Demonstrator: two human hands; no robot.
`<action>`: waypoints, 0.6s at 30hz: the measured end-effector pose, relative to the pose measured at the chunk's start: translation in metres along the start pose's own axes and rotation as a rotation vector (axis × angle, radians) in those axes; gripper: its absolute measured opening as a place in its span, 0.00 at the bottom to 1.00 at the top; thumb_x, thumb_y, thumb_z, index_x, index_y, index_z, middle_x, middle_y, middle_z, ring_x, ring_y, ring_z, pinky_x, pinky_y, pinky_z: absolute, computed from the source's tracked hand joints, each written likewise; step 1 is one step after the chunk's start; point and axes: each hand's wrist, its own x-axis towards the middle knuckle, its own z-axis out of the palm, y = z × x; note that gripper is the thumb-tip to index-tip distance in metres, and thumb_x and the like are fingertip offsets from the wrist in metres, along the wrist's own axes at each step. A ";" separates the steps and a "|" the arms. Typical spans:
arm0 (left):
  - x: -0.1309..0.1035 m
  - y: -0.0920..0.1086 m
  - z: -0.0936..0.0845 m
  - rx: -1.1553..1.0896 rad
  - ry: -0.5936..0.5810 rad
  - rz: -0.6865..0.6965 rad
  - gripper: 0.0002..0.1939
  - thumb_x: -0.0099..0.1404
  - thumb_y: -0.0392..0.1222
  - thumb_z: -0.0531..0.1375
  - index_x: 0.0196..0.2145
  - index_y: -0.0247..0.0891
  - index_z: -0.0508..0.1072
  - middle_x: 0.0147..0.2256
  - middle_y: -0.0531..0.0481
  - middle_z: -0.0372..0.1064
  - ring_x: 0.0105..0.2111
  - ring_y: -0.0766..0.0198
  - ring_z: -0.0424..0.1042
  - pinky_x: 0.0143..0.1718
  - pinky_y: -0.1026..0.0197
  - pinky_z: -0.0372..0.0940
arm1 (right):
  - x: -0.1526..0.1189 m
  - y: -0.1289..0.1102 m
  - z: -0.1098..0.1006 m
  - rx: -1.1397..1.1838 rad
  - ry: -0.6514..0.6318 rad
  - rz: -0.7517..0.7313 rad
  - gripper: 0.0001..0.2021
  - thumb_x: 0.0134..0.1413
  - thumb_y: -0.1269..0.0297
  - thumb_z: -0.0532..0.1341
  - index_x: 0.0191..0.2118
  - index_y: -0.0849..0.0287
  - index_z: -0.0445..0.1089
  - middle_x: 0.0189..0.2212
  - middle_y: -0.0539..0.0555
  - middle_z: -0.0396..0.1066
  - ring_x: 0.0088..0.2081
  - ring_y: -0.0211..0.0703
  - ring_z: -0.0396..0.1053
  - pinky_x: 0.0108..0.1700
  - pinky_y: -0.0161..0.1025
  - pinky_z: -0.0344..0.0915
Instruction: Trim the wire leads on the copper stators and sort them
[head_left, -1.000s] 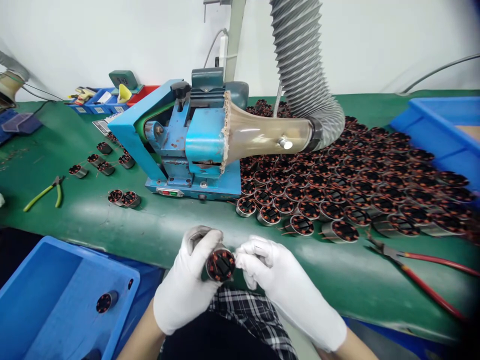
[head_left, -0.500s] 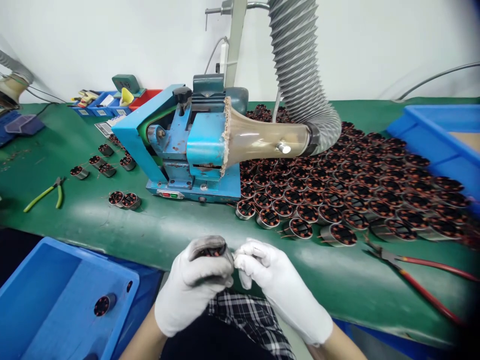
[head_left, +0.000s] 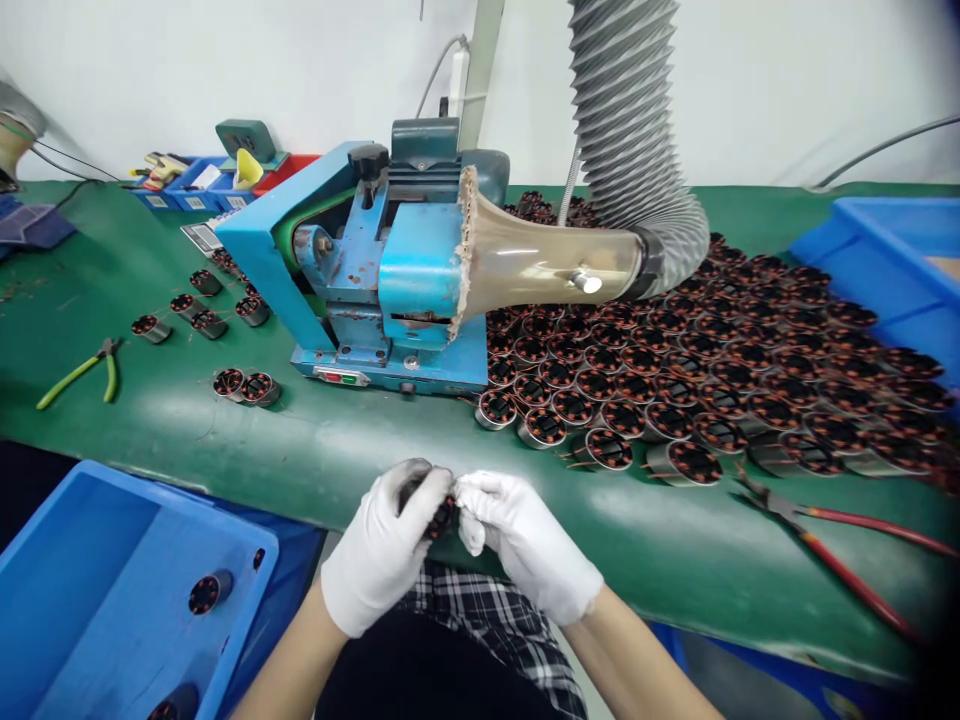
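In a white glove, my left hand (head_left: 379, 550) is wrapped round a motor stator (head_left: 441, 520), a metal cylinder with copper windings, just above the bench's front edge. Its wound end face shows, tilted to the right; the palm and fingers cover much of the rest. My right hand (head_left: 525, 540), also gloved, is at the stator's right side, thumb and fingers pinched together. Whatever lies in that pinch is too small to make out. Beyond my hands, many similar stators (head_left: 622, 418) stand packed in rows on the right of the green bench (head_left: 375, 430).
A blue belt machine (head_left: 420, 270) with a clear hood (head_left: 547, 245) and grey hose stands ahead. Red-handled pliers (head_left: 784, 508) lie right, green-handled cutters (head_left: 105, 365) left. Loose stators sit left of the machine. A blue bin (head_left: 97, 560) at lower left holds a few more.
The stator has been turned in my left hand, so its wound face now points more to the right. My right hand stays pinched beside it. The view has shifted slightly.
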 end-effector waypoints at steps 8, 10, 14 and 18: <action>0.005 -0.028 -0.001 0.006 -0.216 -0.158 0.25 0.48 0.36 0.66 0.44 0.41 0.65 0.45 0.45 0.66 0.51 0.52 0.61 0.52 0.48 0.56 | 0.023 0.003 -0.011 -0.413 -0.144 -0.149 0.08 0.53 0.70 0.53 0.27 0.60 0.67 0.22 0.50 0.62 0.24 0.36 0.58 0.28 0.34 0.55; 0.006 -0.030 -0.005 -0.002 -0.248 -0.154 0.27 0.45 0.38 0.68 0.44 0.41 0.66 0.45 0.45 0.66 0.51 0.52 0.62 0.54 0.47 0.54 | 0.023 -0.006 -0.019 -0.875 -0.208 -0.335 0.11 0.50 0.78 0.51 0.31 0.59 0.69 0.27 0.52 0.63 0.25 0.37 0.59 0.28 0.35 0.54; 0.004 -0.037 -0.013 0.018 -0.240 -0.172 0.29 0.41 0.40 0.70 0.42 0.39 0.67 0.45 0.45 0.66 0.50 0.53 0.62 0.53 0.49 0.54 | 0.015 -0.013 -0.054 -1.506 -0.255 -0.500 0.16 0.43 0.85 0.50 0.31 0.61 0.69 0.27 0.54 0.65 0.24 0.40 0.62 0.26 0.37 0.55; 0.001 -0.047 -0.017 0.111 -0.136 -0.300 0.26 0.42 0.41 0.69 0.39 0.39 0.66 0.44 0.45 0.66 0.48 0.51 0.63 0.49 0.49 0.58 | 0.004 -0.005 -0.080 -1.411 -0.002 -0.498 0.14 0.48 0.81 0.50 0.33 0.61 0.70 0.27 0.55 0.67 0.24 0.42 0.66 0.29 0.39 0.60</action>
